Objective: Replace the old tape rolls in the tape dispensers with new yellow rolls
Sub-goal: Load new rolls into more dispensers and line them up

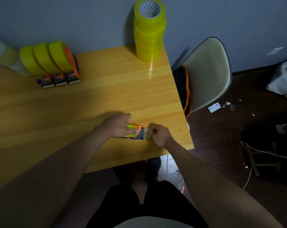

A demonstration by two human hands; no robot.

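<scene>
L hand (118, 125) was curled over the dispenser (134, 132) near the table's (106, 89) front-right corner, fingers wrapped round the yellow roll and orange/blue body, pressing it down on the wood. R hand (160, 134) sat just beside the cutter end, fingertips pinched on what looked like the clear tape end (147, 131), drawn a short way out; the exact pinch was blurred, so can't be sure how much tape it had.

Three loaded dispensers (57, 66) stood in a row at the back left w/ yellow rolls fitted. A stack of spare yellow rolls (149, 32) stood at the back-right edge, well apart from the hands.

Judged step: threading/pulling the tape end through the 4th dispenser, so task looked nearly done.

Risks:
- tape end could snap back onto the roll or stick to itself if the pinch slipped
- dispenser lay close to the table edge; a hard pull to the R could drag it off
- fingers near the serrated blade, could nick
- tape could feed crooked and wrinkle
</scene>
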